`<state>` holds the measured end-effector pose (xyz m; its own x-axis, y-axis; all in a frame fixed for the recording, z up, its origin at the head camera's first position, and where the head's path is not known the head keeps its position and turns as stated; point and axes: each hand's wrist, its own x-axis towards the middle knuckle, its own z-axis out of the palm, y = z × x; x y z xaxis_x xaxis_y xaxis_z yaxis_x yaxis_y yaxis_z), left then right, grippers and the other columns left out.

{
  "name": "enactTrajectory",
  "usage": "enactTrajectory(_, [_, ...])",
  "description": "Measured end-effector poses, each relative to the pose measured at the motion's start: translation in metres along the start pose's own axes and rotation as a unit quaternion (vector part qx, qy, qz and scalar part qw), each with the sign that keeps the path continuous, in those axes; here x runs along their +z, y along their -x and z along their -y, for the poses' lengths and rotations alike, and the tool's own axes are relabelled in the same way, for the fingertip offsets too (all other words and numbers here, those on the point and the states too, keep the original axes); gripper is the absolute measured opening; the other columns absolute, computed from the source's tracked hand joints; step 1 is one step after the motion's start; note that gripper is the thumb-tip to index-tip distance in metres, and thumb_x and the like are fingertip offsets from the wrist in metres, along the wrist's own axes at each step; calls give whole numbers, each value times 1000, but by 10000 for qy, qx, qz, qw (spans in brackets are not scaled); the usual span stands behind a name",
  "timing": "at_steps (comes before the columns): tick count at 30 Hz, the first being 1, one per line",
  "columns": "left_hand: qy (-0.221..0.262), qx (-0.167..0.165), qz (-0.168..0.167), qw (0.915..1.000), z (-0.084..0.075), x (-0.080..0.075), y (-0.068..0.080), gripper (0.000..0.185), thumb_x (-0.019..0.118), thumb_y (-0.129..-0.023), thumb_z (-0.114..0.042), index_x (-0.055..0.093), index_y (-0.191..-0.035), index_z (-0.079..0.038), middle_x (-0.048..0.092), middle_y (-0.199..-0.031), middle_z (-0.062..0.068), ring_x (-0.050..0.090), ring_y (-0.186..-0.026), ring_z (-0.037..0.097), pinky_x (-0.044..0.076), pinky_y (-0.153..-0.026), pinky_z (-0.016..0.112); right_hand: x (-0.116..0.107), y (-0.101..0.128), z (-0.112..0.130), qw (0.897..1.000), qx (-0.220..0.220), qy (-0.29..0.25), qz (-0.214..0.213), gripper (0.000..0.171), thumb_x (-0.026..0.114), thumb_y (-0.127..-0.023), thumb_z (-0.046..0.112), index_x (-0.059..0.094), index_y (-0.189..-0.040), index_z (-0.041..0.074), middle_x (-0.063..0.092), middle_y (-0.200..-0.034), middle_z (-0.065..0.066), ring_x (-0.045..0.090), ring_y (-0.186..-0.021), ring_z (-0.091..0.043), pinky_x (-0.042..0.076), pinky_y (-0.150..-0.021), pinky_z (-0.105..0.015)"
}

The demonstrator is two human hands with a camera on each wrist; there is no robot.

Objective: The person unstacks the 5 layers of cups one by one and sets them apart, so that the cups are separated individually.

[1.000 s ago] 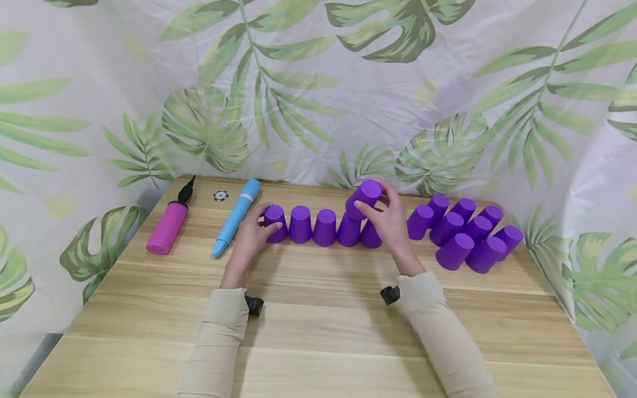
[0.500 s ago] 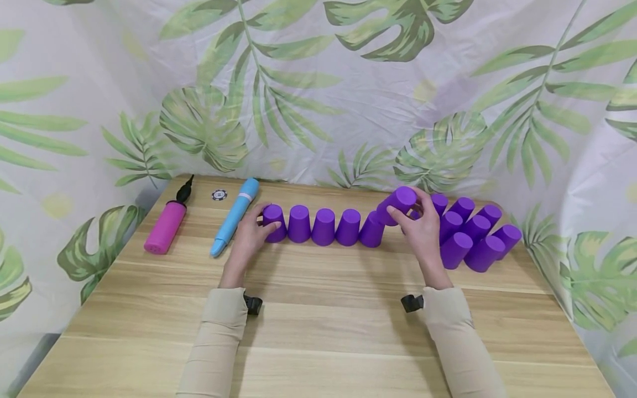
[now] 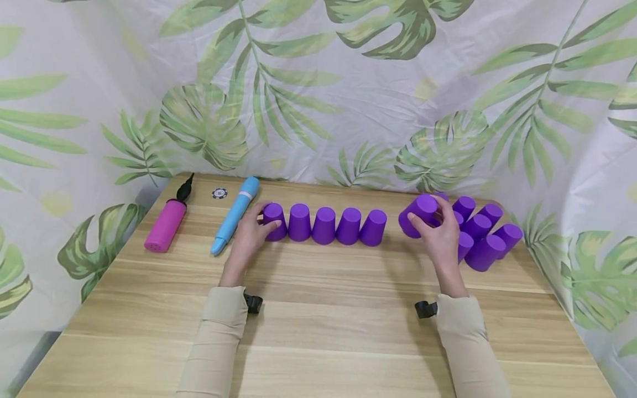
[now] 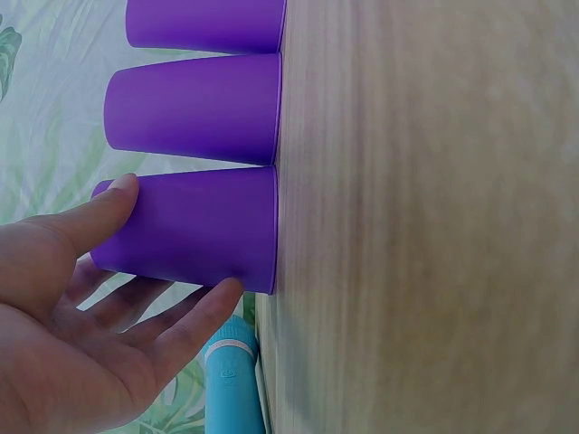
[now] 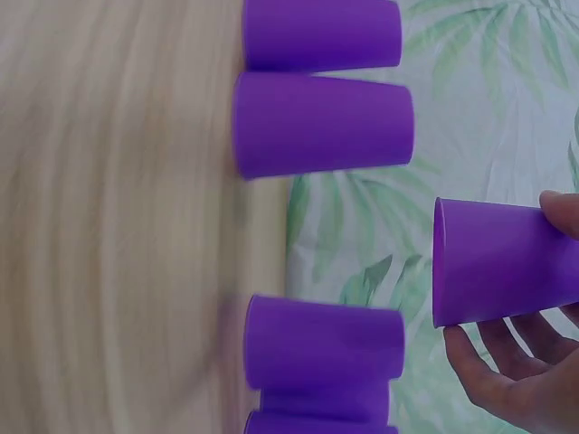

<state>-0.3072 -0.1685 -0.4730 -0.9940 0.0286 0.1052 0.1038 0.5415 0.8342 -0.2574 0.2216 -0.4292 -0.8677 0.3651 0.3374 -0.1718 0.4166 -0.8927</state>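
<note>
My left hand (image 3: 251,231) holds the leftmost purple plastic cup (image 3: 274,222) of a straight row, thumb on the near side. In the left wrist view this cup (image 4: 194,226) stands upside down on the table. Between the right end of the row and a cluster of cups, my right hand (image 3: 443,235) grips another upside-down purple cup (image 3: 418,215). The right wrist view shows that cup (image 5: 502,262) raised off the tabletop, thumb on one side and fingers on the other. Part of the cluster is hidden behind the right hand.
Several upside-down purple cups (image 3: 486,253) crowd together at the right of the wooden table (image 3: 323,320). To the left lie a blue cylinder (image 3: 234,218) with a white band, a pink balloon pump (image 3: 166,225) with a black nozzle, and a poker chip (image 3: 219,193). A leaf-print cloth (image 3: 298,110) hangs behind.
My right hand has carried its cup rightward from above the row to beside the cluster, fully exposing the row's right end. The left hand stays at the leftmost cup.
</note>
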Motion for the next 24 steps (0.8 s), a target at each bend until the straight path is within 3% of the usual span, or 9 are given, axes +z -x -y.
enactTrajectory(12, [35, -71, 22, 10000, -1, 0, 1, 57, 67, -91, -13, 42, -143, -5, 49, -138, 23, 50, -124, 38, 46, -102, 48, -8, 10, -26, 9961, 254, 846, 68, 61, 77, -80, 15, 50, -134, 7, 59, -121, -18, 55, -110, -29, 44, -98, -41])
enactTrajectory(24, [44, -11, 10, 10000, -3, -1, 1, 57, 67, -91, -11, 42, -142, -2, 50, -136, 24, 50, -123, 39, 46, -102, 49, -13, 9, -44, 9844, 829, 1450, 561, 64, 73, -83, 18, 42, -137, 3, 51, -134, -23, 47, -124, -35, 37, -108, -44])
